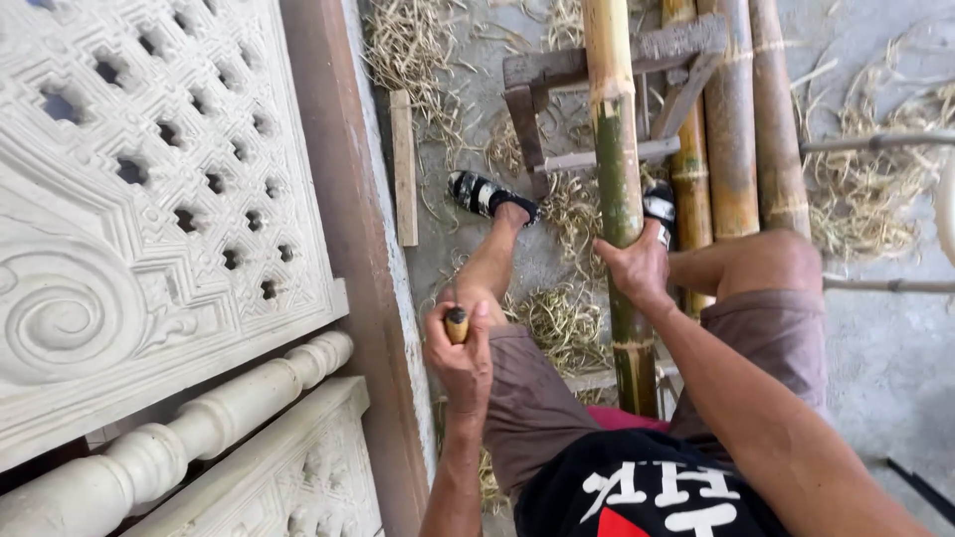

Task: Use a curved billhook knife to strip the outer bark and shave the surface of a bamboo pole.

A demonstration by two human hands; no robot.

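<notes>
Pale carved stone panels (pixel 149 199) fill the nine o'clock side, with a turned baluster (pixel 169 438) lying below them at seven o'clock. My left hand (pixel 460 353) sits near six o'clock, fingers curled tight around a wooden tool handle (pixel 456 324) whose rounded end pokes up from my fist; its working end is hidden. My right hand (pixel 637 267) wraps firmly around the green-and-yellow bamboo pole (pixel 619 179), which runs from twelve o'clock down between my knees. More bamboo poles (pixel 741 119) lean at one o'clock, over straw shavings (pixel 865 189).
</notes>
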